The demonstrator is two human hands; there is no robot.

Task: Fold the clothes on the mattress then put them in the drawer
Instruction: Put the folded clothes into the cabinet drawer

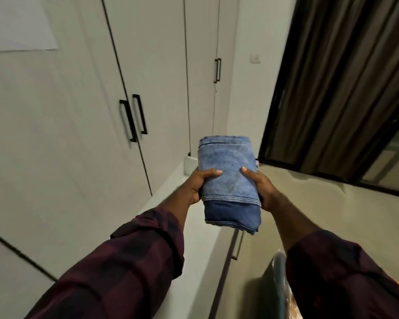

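Both hands hold a folded bundle of light and dark blue denim clothes [228, 180] out in front, in the air. Left hand [199, 184] grips its left edge, thumb on top; right hand [260, 187] grips the right edge the same way. Dark maroon checked sleeves [129, 256] cover both forearms. Below the bundle is a pale low cabinet top [194, 226] with a slim drawer handle [237, 245]. White wardrobe doors with black bar handles [134, 116] stand on the left, dark brown curtains [336, 77] on the right.

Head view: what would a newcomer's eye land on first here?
First comes the folded blue denim garment at centre, held up by the left hand and the right hand, one on each side with thumbs on top. Behind it on the left stand pale wardrobe doors with black handles. A dark curtain hangs at upper right.
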